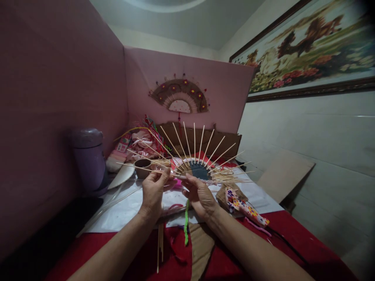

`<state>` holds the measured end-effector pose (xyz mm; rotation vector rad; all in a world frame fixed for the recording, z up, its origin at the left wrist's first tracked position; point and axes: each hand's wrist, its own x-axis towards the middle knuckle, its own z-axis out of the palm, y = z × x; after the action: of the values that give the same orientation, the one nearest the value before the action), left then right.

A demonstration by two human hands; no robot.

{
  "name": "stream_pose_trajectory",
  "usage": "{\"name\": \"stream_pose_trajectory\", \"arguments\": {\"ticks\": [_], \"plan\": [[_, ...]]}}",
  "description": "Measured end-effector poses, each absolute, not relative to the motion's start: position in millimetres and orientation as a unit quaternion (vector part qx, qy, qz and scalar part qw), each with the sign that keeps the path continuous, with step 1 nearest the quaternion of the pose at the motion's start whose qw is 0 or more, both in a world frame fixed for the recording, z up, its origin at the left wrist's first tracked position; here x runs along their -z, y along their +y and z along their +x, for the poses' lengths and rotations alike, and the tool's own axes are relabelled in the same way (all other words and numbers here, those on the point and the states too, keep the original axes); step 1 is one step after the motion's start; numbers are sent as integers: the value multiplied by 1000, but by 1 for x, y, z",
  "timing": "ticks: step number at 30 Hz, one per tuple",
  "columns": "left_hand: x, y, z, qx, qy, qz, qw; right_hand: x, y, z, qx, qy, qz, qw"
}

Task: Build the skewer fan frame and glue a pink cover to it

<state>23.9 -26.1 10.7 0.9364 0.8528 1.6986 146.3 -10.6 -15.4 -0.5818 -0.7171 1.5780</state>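
I hold up a half-made fan (197,170) with a dark semicircular card base and several thin bamboo sticks (194,141) spreading upward and outward. My left hand (153,192) pinches its lower left edge near one stick. My right hand (199,195) grips the base from below at the centre. A green pipe cleaner (186,223) hangs down below my right hand. Both hands are closed on the fan above the table.
A red cloth (295,238) with a white sheet (125,210) covers the table. A flower-patterned glue gun (246,207), spare sticks (159,242), cardboard (202,246), a small brown cup (143,168), a purple canister (88,159) and a craft pile (143,141) lie around. A finished fan (179,96) hangs on the pink wall.
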Motion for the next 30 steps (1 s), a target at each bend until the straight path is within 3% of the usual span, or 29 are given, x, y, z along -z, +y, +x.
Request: {"name": "stream_pose_trajectory", "arguments": {"ticks": [30], "plan": [[-6, -22, 25, -655, 369, 412, 515, 16, -10, 146, -682, -321, -245, 610]]}}
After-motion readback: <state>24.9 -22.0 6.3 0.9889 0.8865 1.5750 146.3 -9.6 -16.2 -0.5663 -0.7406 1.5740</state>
